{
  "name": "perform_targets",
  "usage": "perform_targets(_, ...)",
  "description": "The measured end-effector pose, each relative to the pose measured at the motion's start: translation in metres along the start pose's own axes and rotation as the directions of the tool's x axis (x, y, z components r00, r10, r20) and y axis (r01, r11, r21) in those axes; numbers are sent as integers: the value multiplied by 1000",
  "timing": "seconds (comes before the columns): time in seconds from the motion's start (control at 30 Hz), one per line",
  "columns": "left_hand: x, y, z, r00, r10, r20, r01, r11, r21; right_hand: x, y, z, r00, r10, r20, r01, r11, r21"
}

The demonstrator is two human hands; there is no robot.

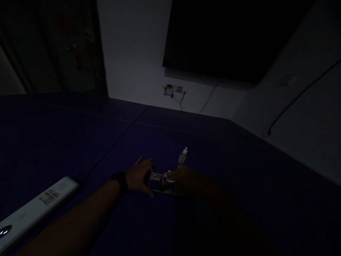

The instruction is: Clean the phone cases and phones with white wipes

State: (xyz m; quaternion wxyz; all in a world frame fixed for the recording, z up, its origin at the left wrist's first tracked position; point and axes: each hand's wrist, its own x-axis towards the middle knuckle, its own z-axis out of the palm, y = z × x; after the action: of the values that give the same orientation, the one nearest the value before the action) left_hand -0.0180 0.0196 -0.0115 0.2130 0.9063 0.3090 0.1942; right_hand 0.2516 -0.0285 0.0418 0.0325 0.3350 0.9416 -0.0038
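Observation:
A patterned phone case [160, 187] with a large cut-out at its left end lies flat on the dark blue surface. My left hand [138, 176], with a dark band on the wrist, holds its left end, thumb at the near edge and fingers at the far edge. My right hand [183, 175] is closed on a small white cloth [169, 175] and presses it against the case. Just beyond the right hand stands a small clear bottle [182, 158] with a white top. Dim light hides the right fingers in part, and the case's right end.
At the left lies a long white device [39, 208] with a lit display. A dark seam [114, 144] crosses the blue surface [93, 135]. Behind are a white wall with sockets [174, 89], hanging cables [209, 97] and a large black screen [221, 39].

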Motion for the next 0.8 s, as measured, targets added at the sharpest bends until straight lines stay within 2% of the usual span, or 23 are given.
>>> perform_targets(0.1, 0, -1, 0, 1000, 2, 11, -2, 1000, -5, -1, -5, -2, 1000, -5, 13, 5, 1000, 11)
perform_targets(0.2, 1, 0, 0, 1000, 1, 9, -1, 1000, 4, 11, -20, 0, 998, -42, -43, 43, 998, 36)
perform_targets(0.3, 1, 2, -2, 1000, -6, 16, 6, 1000, 15, 22, -29, 4, 995, -27, -92, 32, 998, 62)
perform_targets(0.43, 1, 5, -3, 999, -25, 31, 24, 999, 25, 18, -18, 5, 996, -7, -84, 12, 998, 59)
perform_targets(0.53, 1, 3, -2, 1000, -5, 18, 5, 1000, 20, 11, -10, 2, 997, -66, -32, 67, 997, 39)
perform_targets(0.67, 1, 0, 0, 1000, -11, 16, 11, 1000, 9, 17, -21, 2, 994, -91, -65, 95, 994, 55)
perform_targets(0.8, 1, 1, -1, 1000, -16, 18, 16, 1000, 13, 25, -26, 5, 995, -23, -99, 29, 998, 61)
